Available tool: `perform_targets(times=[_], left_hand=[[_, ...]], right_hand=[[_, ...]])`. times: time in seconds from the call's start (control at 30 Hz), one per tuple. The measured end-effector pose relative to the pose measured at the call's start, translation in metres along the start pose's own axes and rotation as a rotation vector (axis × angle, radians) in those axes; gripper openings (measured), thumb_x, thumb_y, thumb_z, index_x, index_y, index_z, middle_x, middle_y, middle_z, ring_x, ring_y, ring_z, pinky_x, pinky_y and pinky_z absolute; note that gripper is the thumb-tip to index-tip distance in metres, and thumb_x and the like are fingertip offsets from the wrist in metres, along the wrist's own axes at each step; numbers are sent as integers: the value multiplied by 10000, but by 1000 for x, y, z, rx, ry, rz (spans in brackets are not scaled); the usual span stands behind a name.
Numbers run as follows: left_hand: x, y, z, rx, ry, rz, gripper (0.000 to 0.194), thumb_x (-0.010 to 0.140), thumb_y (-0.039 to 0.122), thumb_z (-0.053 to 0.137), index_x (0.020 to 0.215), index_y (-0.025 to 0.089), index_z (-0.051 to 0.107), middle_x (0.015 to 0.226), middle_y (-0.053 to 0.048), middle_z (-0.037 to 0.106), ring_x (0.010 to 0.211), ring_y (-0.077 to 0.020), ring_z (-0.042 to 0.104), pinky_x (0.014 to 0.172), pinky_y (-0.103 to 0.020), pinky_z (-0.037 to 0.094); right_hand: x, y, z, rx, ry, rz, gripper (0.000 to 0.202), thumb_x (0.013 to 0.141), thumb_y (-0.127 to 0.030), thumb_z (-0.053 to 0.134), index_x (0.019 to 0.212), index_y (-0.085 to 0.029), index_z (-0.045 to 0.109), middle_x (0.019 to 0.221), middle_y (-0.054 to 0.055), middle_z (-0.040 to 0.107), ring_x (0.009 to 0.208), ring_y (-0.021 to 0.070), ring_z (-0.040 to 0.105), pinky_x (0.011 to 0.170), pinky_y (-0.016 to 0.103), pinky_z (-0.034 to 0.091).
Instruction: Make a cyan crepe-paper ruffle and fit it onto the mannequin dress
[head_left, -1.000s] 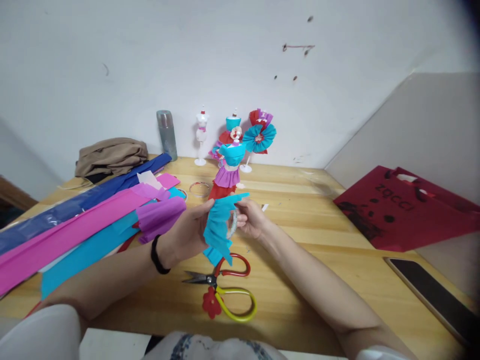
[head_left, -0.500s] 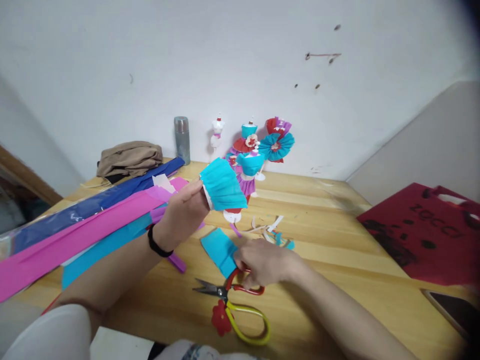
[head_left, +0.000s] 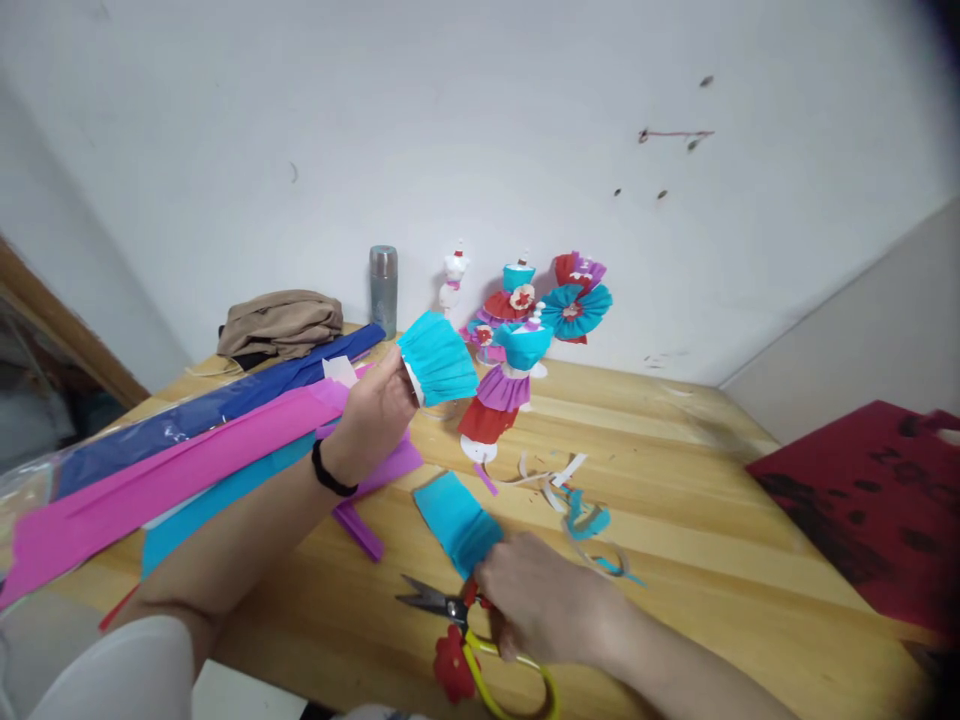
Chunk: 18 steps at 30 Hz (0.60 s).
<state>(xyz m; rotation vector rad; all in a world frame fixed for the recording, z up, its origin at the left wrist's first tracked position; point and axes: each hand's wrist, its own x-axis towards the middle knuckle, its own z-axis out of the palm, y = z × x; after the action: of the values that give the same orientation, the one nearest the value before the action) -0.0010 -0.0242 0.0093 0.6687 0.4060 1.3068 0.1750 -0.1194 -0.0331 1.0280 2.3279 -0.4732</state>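
Note:
Pinched in my left hand (head_left: 375, 418) is a pleated turquoise paper piece (head_left: 441, 360) with a white band along its narrow edge, held above the table. My right hand (head_left: 544, 598) is closed around the red handle of the scissors (head_left: 454, 606), whose blades lie slightly apart and point left; the other handle is yellow. A flat turquoise paper piece (head_left: 457, 520) lies just beyond my right fingers. Beside the scissors is a red paper flower (head_left: 453, 663). Past my left hand stands a small dress form (head_left: 504, 390) in turquoise, purple and red paper.
Several more decorated forms (head_left: 519, 300) and a metal flask (head_left: 383, 290) stand by the wall. Brown cloth (head_left: 281, 322) and long pink paper (head_left: 180, 460) lie left. Paper scraps (head_left: 589, 515) are right of centre. A red bag (head_left: 862, 510) is far right.
My right hand has moved down from the flat turquoise paper onto the scissors and closed on the red handle. The view has shifted; my left hand still holds the pleated piece.

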Motion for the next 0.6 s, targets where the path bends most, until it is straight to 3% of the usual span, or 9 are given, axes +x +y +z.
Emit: perform_targets(times=[0.13, 0.33, 0.47, 0.6], left_hand=[[3, -1, -3, 46, 14, 93, 328, 1016, 232, 424, 1214, 162, 675, 1032, -76, 774, 1190, -201, 665, 1101, -357, 480], [7, -5, -9, 136, -37, 252, 271, 965, 200, 515, 1154, 198, 710, 1029, -60, 774, 1156, -210, 676, 1031, -349, 522], [7, -4, -12, 172, -33, 262, 238, 966, 216, 517, 1096, 212, 716, 1034, -59, 765, 1149, -206, 670, 1012, -344, 526], [5, -5, -8, 207, -6, 229, 223, 963, 185, 508, 957, 186, 731, 977, -71, 769, 1153, -216, 658, 1019, -329, 513]], right_hand=[[10, 7, 9, -105, 112, -135, 218, 791, -135, 632, 931, -86, 791, 922, 175, 777, 876, 273, 727, 565, 321, 320], [17, 24, 7, -44, 179, -238, 165, 711, -174, 573, 745, -129, 729, 721, 118, 743, 596, 198, 609, 492, 318, 229], [12, 47, -2, 267, 369, -316, 95, 663, -119, 557, 698, -183, 617, 646, 21, 668, 565, 141, 535, 523, 268, 308], [8, 60, -5, 873, 494, -471, 109, 682, -141, 626, 742, -195, 552, 730, 11, 658, 665, 151, 597, 611, 266, 441]])
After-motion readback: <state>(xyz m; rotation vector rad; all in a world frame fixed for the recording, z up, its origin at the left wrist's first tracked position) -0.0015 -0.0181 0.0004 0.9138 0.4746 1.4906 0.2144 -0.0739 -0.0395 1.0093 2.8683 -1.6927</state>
